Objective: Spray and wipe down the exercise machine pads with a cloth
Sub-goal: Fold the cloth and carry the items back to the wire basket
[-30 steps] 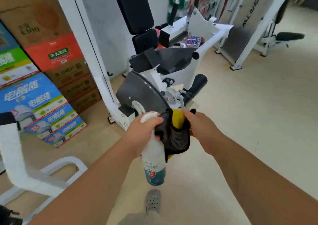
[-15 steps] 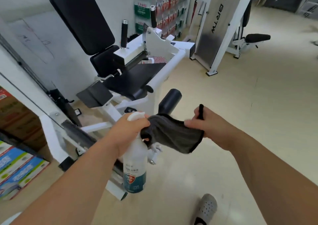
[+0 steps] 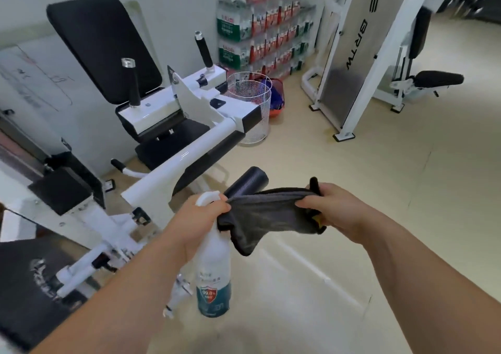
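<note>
Pale, glossy floor (image 3: 379, 191) runs under everything we see, and the white-framed exercise machine (image 3: 189, 158) stands on it toward the left wall, its black back pad (image 3: 103, 45) leaning above the seat pad (image 3: 173, 142). Our left hand (image 3: 198, 223) has its grip wrapped round the neck of the spray bottle (image 3: 212, 269), which hangs upright below the fist, and the same fingers pinch one end of the grey cloth (image 3: 265, 218); we judge that this leaves the sprayer ready while the cloth is opened out. Our right hand (image 3: 341, 210) has its grip clamped on the cloth's other end, so the cloth spans between both hands, sagging in the middle, in front of the black roller pad (image 3: 248, 181) and apparently not touching it. Spreading it likely gives a flat face for wiping; whether any pad is wet we cannot tell. Farther right, a wire basket (image 3: 249, 104) stands by stacked packs of bottled water (image 3: 263, 28) at the back wall, and a second machine (image 3: 360, 55) stands toward the floor's right edge.
</note>
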